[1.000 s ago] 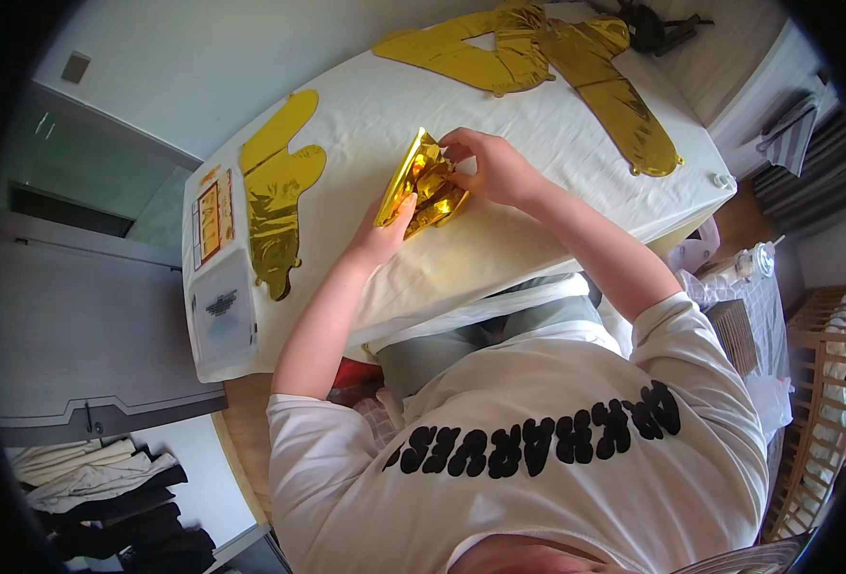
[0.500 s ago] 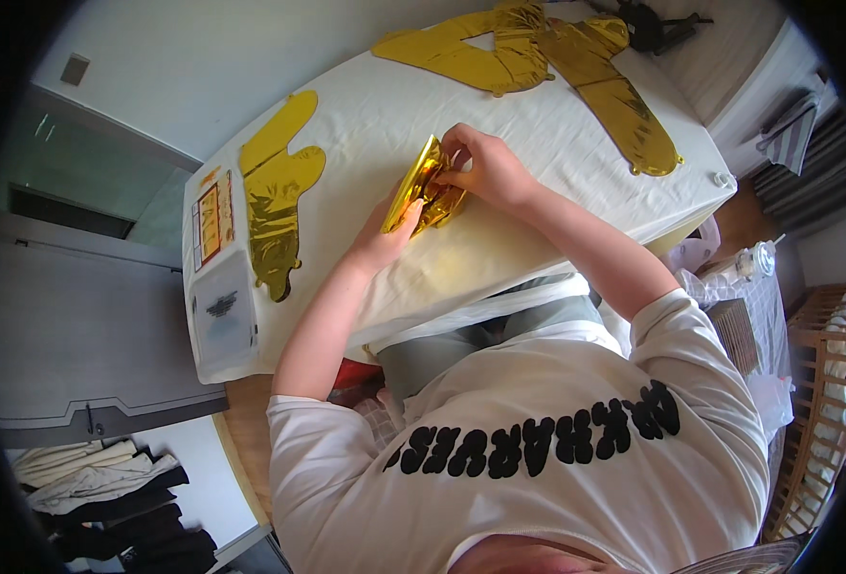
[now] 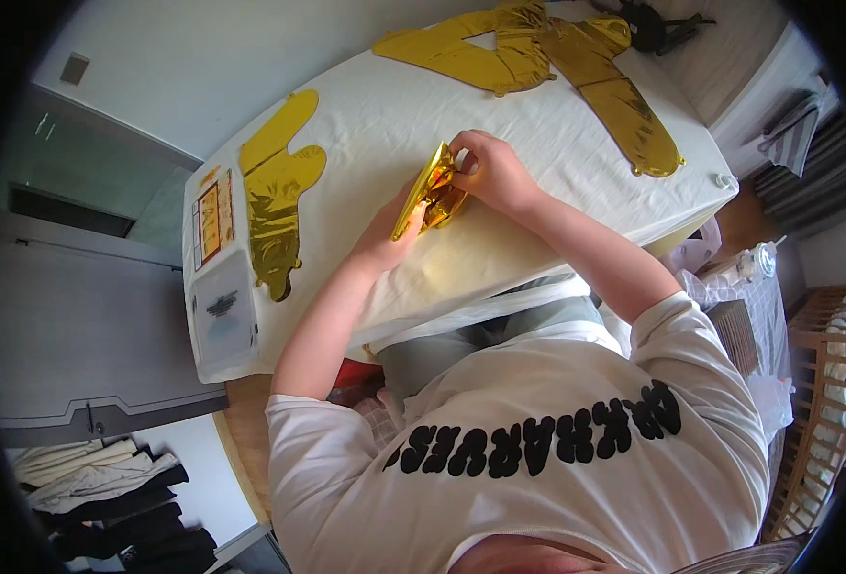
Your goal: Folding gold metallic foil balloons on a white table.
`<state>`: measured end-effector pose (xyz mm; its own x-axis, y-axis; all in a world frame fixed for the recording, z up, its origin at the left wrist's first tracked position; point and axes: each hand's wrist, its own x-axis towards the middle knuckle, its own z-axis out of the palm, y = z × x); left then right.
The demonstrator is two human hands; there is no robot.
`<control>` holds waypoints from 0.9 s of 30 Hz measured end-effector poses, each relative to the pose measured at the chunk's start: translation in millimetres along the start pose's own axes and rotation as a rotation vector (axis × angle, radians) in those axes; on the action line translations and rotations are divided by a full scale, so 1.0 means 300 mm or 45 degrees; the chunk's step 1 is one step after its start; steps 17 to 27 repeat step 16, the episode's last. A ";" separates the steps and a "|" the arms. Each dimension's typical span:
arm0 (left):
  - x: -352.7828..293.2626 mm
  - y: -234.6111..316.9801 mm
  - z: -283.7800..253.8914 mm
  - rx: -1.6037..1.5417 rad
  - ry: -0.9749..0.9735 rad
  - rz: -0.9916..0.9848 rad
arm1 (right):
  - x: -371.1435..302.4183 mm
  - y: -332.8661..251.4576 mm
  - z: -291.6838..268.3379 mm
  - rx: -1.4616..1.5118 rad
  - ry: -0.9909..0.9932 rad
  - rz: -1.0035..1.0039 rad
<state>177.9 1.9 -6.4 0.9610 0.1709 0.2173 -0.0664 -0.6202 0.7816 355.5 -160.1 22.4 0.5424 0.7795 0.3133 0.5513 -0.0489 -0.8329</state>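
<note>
A folded gold foil balloon (image 3: 434, 199), shiny and crumpled, is held up over the white-covered table between my two hands. My left hand (image 3: 389, 234) grips its lower left side, with the thumb lying on the foil. At the upper right edge my right hand (image 3: 496, 172) pinches the foil, fingers curled. Three flat gold foil balloons lie on the table: a curvy one (image 3: 279, 191) to the left, one with a triangular opening (image 3: 461, 59) at the far side, and a long angled one (image 3: 622, 100) at the far right, which touches its neighbour.
The white tablecloth (image 3: 346, 143) covers the table. At its left end lie a printed card (image 3: 214, 220) and a clear plastic packet (image 3: 224, 311). A black object with straps (image 3: 657, 27) sits at the far right corner. To the right stands a wooden crib (image 3: 815, 411).
My hands and the folded foil balloon have shifted slightly to the right. The foil's folds have opened a little differently. The balloons on the table have not moved.
</note>
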 end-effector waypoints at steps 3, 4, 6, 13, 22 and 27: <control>0.007 0.031 0.001 0.015 -0.031 0.042 | -0.001 0.020 0.002 -0.011 0.005 -0.031; 0.007 0.039 0.000 0.028 -0.041 0.074 | 0.000 0.028 0.003 -0.010 0.005 -0.030; 0.011 0.055 0.001 0.028 -0.054 0.077 | 0.001 0.044 0.000 -0.116 -0.011 -0.068; 0.003 0.035 0.007 0.002 0.018 0.122 | 0.004 0.017 -0.011 -0.205 -0.010 -0.128; 0.006 0.033 -0.001 0.023 -0.056 0.094 | 0.012 0.022 -0.019 -0.320 -0.079 -0.195; 0.006 0.033 -0.001 0.023 -0.056 0.094 | 0.012 0.022 -0.019 -0.320 -0.079 -0.195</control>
